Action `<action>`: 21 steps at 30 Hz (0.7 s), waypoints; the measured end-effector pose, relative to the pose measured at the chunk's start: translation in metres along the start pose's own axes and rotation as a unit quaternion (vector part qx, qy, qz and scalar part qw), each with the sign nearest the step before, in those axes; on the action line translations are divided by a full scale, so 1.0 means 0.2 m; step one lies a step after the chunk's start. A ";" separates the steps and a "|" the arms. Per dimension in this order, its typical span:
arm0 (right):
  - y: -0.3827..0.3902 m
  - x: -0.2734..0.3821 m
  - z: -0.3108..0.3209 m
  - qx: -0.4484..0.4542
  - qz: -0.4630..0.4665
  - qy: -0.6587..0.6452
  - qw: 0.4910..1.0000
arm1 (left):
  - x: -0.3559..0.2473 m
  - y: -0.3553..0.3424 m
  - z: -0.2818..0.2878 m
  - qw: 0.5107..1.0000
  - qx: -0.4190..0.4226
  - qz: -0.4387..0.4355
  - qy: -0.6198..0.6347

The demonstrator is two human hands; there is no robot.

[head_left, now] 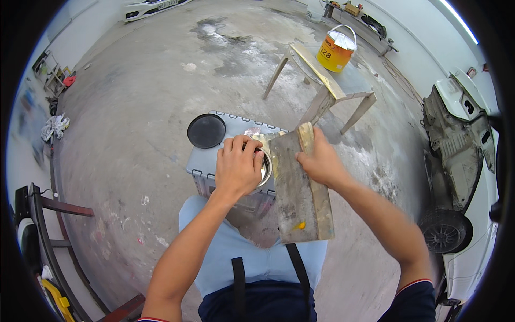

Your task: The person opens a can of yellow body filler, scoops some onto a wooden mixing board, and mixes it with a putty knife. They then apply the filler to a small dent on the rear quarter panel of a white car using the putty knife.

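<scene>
My left hand (237, 165) is curled over the rim of an open metal can (264, 173) that stands on a grey plastic crate (206, 161). A pale putty scraper blade (264, 144) shows at its fingertips. My right hand (321, 160) grips the edge of a stained rectangular mixing board (299, 198), held tilted beside the can. The can's black round lid (206, 131) lies on the crate's far left corner. Whether the left hand holds the scraper or only the can's rim is unclear.
A low metal bench (327, 80) stands beyond the crate, with a yellow bucket (336, 49) behind it. A white car body with a wheel (445, 232) fills the right side. A dark metal frame (48, 225) stands at the left. The concrete floor is stained.
</scene>
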State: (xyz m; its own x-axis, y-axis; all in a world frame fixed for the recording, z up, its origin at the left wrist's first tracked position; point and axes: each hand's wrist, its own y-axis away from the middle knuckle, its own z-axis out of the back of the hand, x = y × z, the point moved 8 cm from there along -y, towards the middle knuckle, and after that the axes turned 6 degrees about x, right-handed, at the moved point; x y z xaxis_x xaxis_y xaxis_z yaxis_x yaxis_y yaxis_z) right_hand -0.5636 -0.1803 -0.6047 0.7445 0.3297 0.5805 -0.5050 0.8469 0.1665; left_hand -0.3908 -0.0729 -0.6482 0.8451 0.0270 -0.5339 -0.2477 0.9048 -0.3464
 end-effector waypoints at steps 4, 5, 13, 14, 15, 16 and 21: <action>-0.01 0.04 0.00 0.011 -0.022 -0.004 1.000 | 0.01 -0.01 0.00 1.000 -0.010 -0.002 0.007; -0.01 0.03 -0.01 0.010 -0.031 -0.033 0.999 | 0.01 -0.01 0.00 1.000 -0.011 0.000 0.007; 0.00 -0.02 -0.04 0.038 -0.085 -0.133 0.987 | 0.03 -0.02 -0.01 1.000 -0.017 0.000 0.021; -0.01 -0.04 -0.05 0.045 -0.094 -0.172 0.980 | 0.03 -0.02 -0.01 1.000 -0.015 0.000 0.022; -0.01 -0.07 -0.06 0.051 -0.100 -0.209 0.971 | 0.03 -0.02 -0.01 1.000 -0.012 0.000 0.024; -0.02 -0.10 -0.08 0.059 -0.106 -0.232 0.965 | 0.04 -0.02 -0.02 1.000 -0.004 0.005 0.025; -0.04 -0.31 -0.23 0.123 -0.118 -0.333 0.928 | 0.02 -0.02 -0.01 1.000 0.012 -0.005 0.020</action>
State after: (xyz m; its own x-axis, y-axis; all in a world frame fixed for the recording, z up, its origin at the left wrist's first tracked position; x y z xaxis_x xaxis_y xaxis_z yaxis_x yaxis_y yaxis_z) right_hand -0.5859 -0.1885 -0.6781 0.4538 -0.2519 0.8548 -0.5081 0.7149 0.4804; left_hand -0.3888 -0.0769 -0.6508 0.8277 0.0006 -0.5612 -0.2274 0.9146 -0.3344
